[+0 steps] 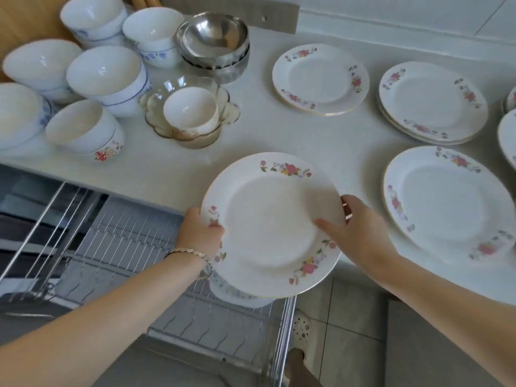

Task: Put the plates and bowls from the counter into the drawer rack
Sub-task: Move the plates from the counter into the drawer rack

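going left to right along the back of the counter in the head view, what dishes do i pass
white bowls with blue trim → stacked steel bowls → floral plate stack → second floral plate stack

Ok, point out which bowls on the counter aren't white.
The steel bowls, stacked at the back behind the glass dish. They are shiny grey metal; the other bowls are white.

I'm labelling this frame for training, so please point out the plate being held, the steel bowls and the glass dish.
held plate (269, 219), head view, on its bare white centre.
steel bowls (215, 37), head view, inside the top bowl.
glass dish (156, 106), head view, on its scalloped left rim.
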